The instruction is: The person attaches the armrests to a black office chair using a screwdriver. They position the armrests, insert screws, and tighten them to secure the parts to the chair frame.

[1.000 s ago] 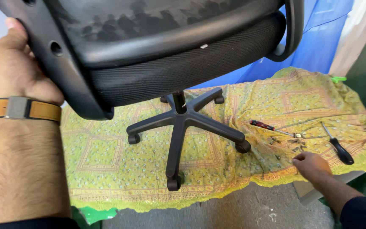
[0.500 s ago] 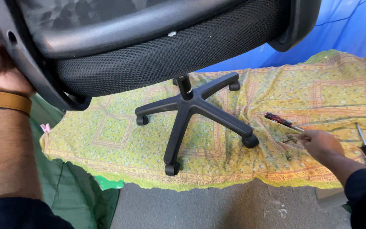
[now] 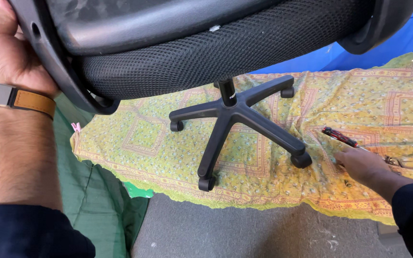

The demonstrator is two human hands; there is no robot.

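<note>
My left hand (image 3: 5, 52) grips the black frame edge of an office chair (image 3: 225, 43) at the upper left; a tan strap with a metal buckle (image 3: 15, 98) is on that wrist. The chair's mesh seat fills the top of the view, tilted toward me. Its five-legged base (image 3: 235, 114) with castors stands on a yellow-green patterned cloth (image 3: 144, 143). My right hand (image 3: 362, 165) rests low on the cloth, fingertips down, right of a castor (image 3: 302, 159) and just below a red-and-black screwdriver (image 3: 340, 137). Whether it holds anything is hidden.
Small metal parts (image 3: 393, 161) lie on the cloth right of my right hand. A green sheet (image 3: 92, 191) hangs at the lower left, with a pink clip (image 3: 76, 127) at the cloth's corner. Grey floor (image 3: 244, 234) runs below; a blue tarp (image 3: 407, 38) is behind.
My right hand has slid left along the cloth, closer to the castor and the red screwdriver. The view has swung, and the black-handled screwdriver at the right has dropped out of sight.
</note>
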